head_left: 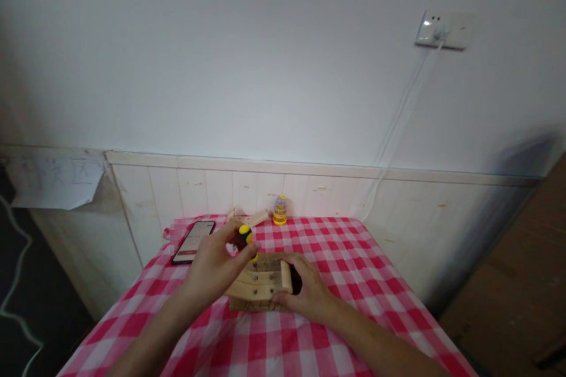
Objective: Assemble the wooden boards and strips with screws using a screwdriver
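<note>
Room, L to R: dark panel (pixel 48 283) w/ a wavy white line (pixel 29 240) down it, paper sheet (pixel 57 179) w/ faint handwriting above; wall (pixel 265 70) plain pale up top, white panelling (pixel 420 212) w/ scuffs below; socket plate (pixel 460 35) upper R, plug in, white cord (pixel 407 100) running down; brown board (pixel 508 283) leaning far R. Work surface = red/white check cloth (pixel 345 253), phone (pixel 198 238) face up at its L edge, screen lit, text too small to read; loose wood pcs (pixel 256 218) at the back by the wall. L hand (pixel 216 256) has thumb + fingers wrapped round a blk/yellow driver (pixel 246 234), handle tilted over the wood assy; tip hidden, can't tell if it's touching. Wood assy (pixel 263 284) sits mid-cloth, near edge side, between the hands: pale curved slats w/ several dark metal screw heads, on a brown patterned base (pixel 247 306), short upright block (pixel 286 277) at its R end. R hand (pixel 309 291) clamps that end, thumb near side, fingers far side; dark part (pixel 295 280) next to the palm, can't ID. Container: small clear-domed tub (pixel 280 210), yellow base + yellow top, upright at the back R of the loose pcs; greyish contents, too small to make out.
</note>
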Tool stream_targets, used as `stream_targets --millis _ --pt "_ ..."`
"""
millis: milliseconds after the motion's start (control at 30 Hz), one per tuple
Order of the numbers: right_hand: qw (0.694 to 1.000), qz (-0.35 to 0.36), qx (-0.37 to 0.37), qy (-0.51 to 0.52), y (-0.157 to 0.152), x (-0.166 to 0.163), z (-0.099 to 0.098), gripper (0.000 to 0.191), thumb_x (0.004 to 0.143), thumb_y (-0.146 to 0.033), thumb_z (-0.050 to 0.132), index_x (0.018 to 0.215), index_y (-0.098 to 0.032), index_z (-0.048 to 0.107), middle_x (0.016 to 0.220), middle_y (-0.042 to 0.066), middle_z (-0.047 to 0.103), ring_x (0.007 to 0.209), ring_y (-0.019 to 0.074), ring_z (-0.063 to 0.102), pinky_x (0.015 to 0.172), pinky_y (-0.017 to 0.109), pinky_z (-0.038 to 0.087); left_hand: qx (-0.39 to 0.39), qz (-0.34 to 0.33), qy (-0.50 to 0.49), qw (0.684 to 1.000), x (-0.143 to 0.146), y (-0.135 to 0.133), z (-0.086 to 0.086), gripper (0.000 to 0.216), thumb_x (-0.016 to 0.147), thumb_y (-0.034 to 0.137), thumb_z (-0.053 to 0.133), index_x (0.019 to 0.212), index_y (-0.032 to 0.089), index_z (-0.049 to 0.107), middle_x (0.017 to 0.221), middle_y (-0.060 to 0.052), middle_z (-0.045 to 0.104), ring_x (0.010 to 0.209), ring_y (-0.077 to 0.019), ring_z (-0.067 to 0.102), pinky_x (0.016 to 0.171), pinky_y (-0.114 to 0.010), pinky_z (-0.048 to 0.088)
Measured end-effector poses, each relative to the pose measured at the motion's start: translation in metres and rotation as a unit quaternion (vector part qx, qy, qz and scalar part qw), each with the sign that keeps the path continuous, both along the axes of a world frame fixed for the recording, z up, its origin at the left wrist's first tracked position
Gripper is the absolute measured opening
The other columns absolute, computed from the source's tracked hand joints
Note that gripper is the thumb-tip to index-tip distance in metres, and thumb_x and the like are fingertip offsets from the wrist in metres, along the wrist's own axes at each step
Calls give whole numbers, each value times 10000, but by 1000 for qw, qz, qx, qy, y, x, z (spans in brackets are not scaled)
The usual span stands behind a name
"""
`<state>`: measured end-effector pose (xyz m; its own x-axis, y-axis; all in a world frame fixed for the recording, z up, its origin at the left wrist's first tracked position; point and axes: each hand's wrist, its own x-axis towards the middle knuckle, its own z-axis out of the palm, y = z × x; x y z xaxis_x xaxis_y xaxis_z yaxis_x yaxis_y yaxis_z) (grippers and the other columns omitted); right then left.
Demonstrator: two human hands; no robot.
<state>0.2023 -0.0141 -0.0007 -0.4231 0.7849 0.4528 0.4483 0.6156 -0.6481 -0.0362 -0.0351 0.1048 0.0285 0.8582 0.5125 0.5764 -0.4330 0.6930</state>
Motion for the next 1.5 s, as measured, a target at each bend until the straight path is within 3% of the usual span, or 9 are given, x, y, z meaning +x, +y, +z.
stream_targets --millis 133,233,500,867,1033,1500 --pt "1000 -6 -3 1 -1 0 1 693 692 -332 882 1293 -279 541 1253 75 641 1155 292 611 973 454 496 -32 -56 14 998 7 1 21 155 812 369 669 816 214 652 760 1 704 731 -182 659 669 -277 480" --pt "1000 -2 -1 1 -2 0 1 719 693 -316 883 1317 -292 525 1263 69 635 1166 291 601 983 453 490 -39 -90 33 995 20 9 26 131 805 332 655 777 205 641 722 1 682 688 -172 626 645 -268 458" --pt "1000 19 18 0 4 2 -8 775 682 -415 890 1329 -263 492 1259 89 620 1155 299 593 976 454 498 -78 -173 87 978 40 40 1 70 778 252 625 761 189 600 710 19 614 651 -146 542 591 -240 384" --pt "999 32 17 1 1 2 -1 765 708 -355 881 1359 -293 484 1296 78 618 1179 288 596 993 453 493 -94 -106 12 990 21 32 -24 189 847 373 622 821 185 629 742 -10 666 703 -178 604 655 -271 416" --pt "1000 18 16 0 1 3 -2 771 722 -367 871 1376 -303 468 1287 81 620 1171 292 600 986 461 496 -78 -128 33 988 22 27 -31 216 885 412 603 865 198 625 793 -18 688 748 -186 628 681 -275 425" --pt "999 28 24 2 0 2 2 767 702 -328 893 1355 -318 492 1262 55 632 1149 272 610 969 425 503 -71 -72 46 994 24 21 -44 302 887 506 604 880 204 604 769 -19 669 734 -205 623 673 -298 423"
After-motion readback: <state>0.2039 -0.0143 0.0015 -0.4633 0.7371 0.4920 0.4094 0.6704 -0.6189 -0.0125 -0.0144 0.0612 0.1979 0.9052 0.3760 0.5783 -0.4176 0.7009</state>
